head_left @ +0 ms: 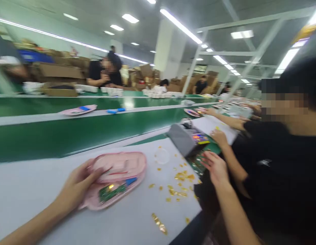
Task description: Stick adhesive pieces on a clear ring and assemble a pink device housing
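Observation:
My left hand (80, 183) grips the left edge of a pink plastic shell (137, 163), thumb on top. The shell's lower part shows a green circuit board (112, 192) with a small lit spot and a blue piece (131, 181); red and dark wires lie across its upper part. My right hand (216, 166) is raised past the right edge of the white sheet (127, 224), fingers apart, with nothing seen in it. It is nearest to a heap of green boards (197, 163). Small yellow pieces (182, 176) are scattered on the sheet between my hands.
A grey device (183, 137) with a red display stands behind the sheet. A co-worker in black (282, 177) sits close at the right, arms reaching over the bench. The green conveyor (40, 139) runs behind, bearing another pink shell (79, 110) and blue pieces (112, 111).

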`<state>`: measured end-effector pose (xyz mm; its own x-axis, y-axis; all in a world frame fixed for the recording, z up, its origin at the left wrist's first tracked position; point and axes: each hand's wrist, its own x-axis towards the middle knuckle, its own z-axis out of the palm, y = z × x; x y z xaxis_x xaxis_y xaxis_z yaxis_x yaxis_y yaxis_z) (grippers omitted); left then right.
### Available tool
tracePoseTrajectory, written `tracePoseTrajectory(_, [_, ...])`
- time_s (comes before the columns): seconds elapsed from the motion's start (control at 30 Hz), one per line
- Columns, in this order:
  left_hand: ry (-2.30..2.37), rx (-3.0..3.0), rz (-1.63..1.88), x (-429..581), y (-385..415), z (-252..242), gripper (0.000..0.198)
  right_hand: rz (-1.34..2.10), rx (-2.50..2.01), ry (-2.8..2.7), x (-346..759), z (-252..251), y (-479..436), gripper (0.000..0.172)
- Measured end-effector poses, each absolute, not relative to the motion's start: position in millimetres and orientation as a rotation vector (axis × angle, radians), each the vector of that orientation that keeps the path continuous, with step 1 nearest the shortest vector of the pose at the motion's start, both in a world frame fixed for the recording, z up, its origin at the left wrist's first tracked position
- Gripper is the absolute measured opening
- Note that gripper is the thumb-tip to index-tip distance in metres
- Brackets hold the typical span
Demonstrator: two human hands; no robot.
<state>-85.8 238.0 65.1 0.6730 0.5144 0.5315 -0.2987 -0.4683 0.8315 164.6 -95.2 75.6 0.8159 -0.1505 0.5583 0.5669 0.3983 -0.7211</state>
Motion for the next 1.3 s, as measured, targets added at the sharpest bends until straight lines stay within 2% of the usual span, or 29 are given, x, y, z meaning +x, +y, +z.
tracePoseTrajectory(0.1, [-0.016, 1.655, 0.831, -86, 245, 61, 0.063, -0.433, -1.157, -0.735, 118, 91, -64, 0.03])
tracePoseTrajectory(0.23, [-0.11, 1.543, 0.802, -83, 248, 58, 0.054, -0.461, -1.391, -1.459, 48, 126, 12, 0.019])
tracePoseTrajectory(0.43, [-0.209, 1.49, 0.791, -80, 250, 53, 0.038, -0.776, -1.916, -2.079, 13, 150, 105, 0.017])
tracePoseTrajectory(0.83, [-0.275, 1.516, 0.783, -80, 253, 51, 0.024, -1.265, -1.997, -2.037, 17, 134, 128, 0.018])
tracePoseTrajectory(0.9, [-0.26, 1.55, 0.798, -81, 253, 51, 0.024, -1.26, -2.054, -1.929, 16, 137, 129, 0.017])
tracePoseTrajectory(1.03, [-0.214, 1.576, 0.798, -84, 253, 50, 0.027, -1.122, -2.191, -1.592, 17, 154, 129, 0.025])
tracePoseTrajectory(1.1, [-0.165, 1.615, 0.844, -82, 255, 49, 0.024, -0.935, -2.233, -1.601, 21, 164, 127, 0.024])
tracePoseTrajectory(1.17, [-0.127, 1.671, 0.919, -81, 259, 49, 0.023, -0.793, -2.253, -1.679, 25, 168, 122, 0.016])
tracePoseTrajectory(1.3, [-0.186, 1.71, 0.977, -88, 254, 50, 0.036, -0.844, -2.05, -1.79, 25, 159, 117, 0.021])
